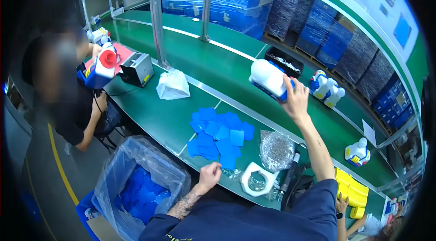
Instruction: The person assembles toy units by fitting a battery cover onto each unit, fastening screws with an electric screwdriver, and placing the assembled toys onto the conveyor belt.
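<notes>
My right hand [296, 100] is closed on the side of a white and blue toy assembly [268, 77], held over the green bench. My left hand [210, 175] is loosely curled at the bench's near edge, beside a spread of blue square pieces [218, 134]; whether its fingers hold anything is too small to tell. Right of the pieces lie a clear bag of small metal parts [276, 150] and a white ring-shaped part [258, 179]. An electric screwdriver [290, 172] rests beside the bag.
A lined bin of blue pieces [143, 191] stands below my left hand. More toy assemblies [326, 89] and a black tray [284, 61] are on the far bench. A co-worker [68, 73] sits at left; another's hand [341, 204] touches yellow parts [352, 187].
</notes>
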{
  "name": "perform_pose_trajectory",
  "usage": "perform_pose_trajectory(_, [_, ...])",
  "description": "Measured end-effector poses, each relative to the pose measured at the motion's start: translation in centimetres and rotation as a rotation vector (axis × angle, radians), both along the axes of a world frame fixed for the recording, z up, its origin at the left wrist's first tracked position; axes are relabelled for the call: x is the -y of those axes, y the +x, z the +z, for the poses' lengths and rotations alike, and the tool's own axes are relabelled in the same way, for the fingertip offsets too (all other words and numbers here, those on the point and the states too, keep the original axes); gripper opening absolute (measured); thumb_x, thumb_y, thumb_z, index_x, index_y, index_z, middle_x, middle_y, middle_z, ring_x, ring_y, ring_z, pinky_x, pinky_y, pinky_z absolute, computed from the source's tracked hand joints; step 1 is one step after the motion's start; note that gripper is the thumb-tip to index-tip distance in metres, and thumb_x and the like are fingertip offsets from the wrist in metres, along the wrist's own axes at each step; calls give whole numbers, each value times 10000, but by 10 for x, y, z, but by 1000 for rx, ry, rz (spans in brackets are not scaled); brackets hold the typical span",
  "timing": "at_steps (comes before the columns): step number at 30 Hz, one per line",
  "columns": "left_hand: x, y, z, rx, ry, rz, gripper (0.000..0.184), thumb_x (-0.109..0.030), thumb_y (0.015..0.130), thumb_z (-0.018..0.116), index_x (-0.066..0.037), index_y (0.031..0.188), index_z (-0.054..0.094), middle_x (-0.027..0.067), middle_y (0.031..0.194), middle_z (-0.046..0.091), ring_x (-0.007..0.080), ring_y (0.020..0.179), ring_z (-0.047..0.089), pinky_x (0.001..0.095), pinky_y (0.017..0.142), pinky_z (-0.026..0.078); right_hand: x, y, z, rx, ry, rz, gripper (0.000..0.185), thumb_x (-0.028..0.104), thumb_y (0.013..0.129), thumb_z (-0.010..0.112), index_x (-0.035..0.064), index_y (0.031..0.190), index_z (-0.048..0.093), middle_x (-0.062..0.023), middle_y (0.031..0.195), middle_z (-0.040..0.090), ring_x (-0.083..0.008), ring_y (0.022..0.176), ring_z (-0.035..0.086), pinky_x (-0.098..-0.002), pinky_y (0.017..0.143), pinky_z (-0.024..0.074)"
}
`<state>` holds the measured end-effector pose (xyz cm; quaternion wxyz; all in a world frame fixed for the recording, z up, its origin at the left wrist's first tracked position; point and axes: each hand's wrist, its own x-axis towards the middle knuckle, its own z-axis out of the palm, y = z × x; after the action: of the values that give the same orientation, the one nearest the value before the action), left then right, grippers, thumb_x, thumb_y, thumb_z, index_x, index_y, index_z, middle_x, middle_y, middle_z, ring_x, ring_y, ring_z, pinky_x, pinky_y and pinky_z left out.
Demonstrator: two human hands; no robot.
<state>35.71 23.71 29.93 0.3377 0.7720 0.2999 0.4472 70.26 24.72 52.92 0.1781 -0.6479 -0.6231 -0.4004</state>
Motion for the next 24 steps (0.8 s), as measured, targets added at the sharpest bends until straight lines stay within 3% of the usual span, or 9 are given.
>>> perform_pose_trajectory(3, [4,12,29,54,-97,-76,20,-43,819,619,-41,824,638,94,524,504,195,441,530,333,432,391,74,-21,24,62,79,119,978,180,477,857,157,1360,438,-163,1254,483,-325,1112,513,-461,888,376])
perform_pose_trajectory(8, [6,56,101,149,-129,-370,105,-108,869,611,-50,940,661,107,664,617,116,541,586,291,488,432,180,-67,17,149,172,269,502,111,810,592,124,1289,442,-242,1221,521,-366,1089,543,-500,892,410])
perform_pose_trajectory(10, [4,76,97,309,-523,-741,239,-174,959,517,-52,1138,618,81,927,677,112,811,624,297,727,527,223,-65,-24,-65,137,196,437,338,936,461,165,1329,381,-210,1221,519,-359,1073,538,-533,892,403])
perform_pose_trajectory(11, [1,78,109,179,-567,-855,475,-190,947,548,-97,1394,417,108,1329,506,169,1199,481,357,1022,394,228,-89,-14,-99,138,247,446,407,955,385,138,1310,384,-185,1214,523,-361,1081,530,-530,905,392])
perform_pose_trajectory(12, [1,79,110,185,-567,-817,475,-190,947,548,-97,1394,417,108,1329,506,169,1199,481,357,1022,394,230,-104,-9,-87,142,289,439,387,958,382,102,1291,392,-189,1216,520,-363,1083,528,-517,913,389])
perform_pose_trajectory(14, [1,80,111,249,-660,-807,490,-194,948,546,-104,1405,392,109,1343,488,176,1212,470,360,1030,385,243,-121,-14,-293,67,216,440,430,950,403,238,1342,351,-186,1213,515,-346,1078,538,-531,891,407])
perform_pose_trajectory(16, [0,82,112,310,-758,-818,507,-199,950,544,-111,1417,368,110,1357,470,182,1224,458,363,1039,376,227,-130,-8,6,94,304,461,462,947,420,286,1361,322,-175,1237,504,-345,1081,538,-539,893,410])
perform_pose_trajectory(19, [-1,85,112,407,-890,-863,533,-206,951,541,-121,1433,331,111,1379,443,191,1242,442,368,1052,362,223,-123,-35,-165,-23,241,532,440,938,480,342,1391,219,-199,1338,430,-392,1150,507,-595,938,388])
perform_pose_trajectory(24, [-1,89,113,576,-1098,-937,579,-219,954,537,-138,1461,269,113,1414,397,207,1273,414,376,1073,339,201,-140,-44,-160,-78,181,867,374,834,667,255,1470,89,-269,1449,276,-467,1306,342,-647,1034,262])
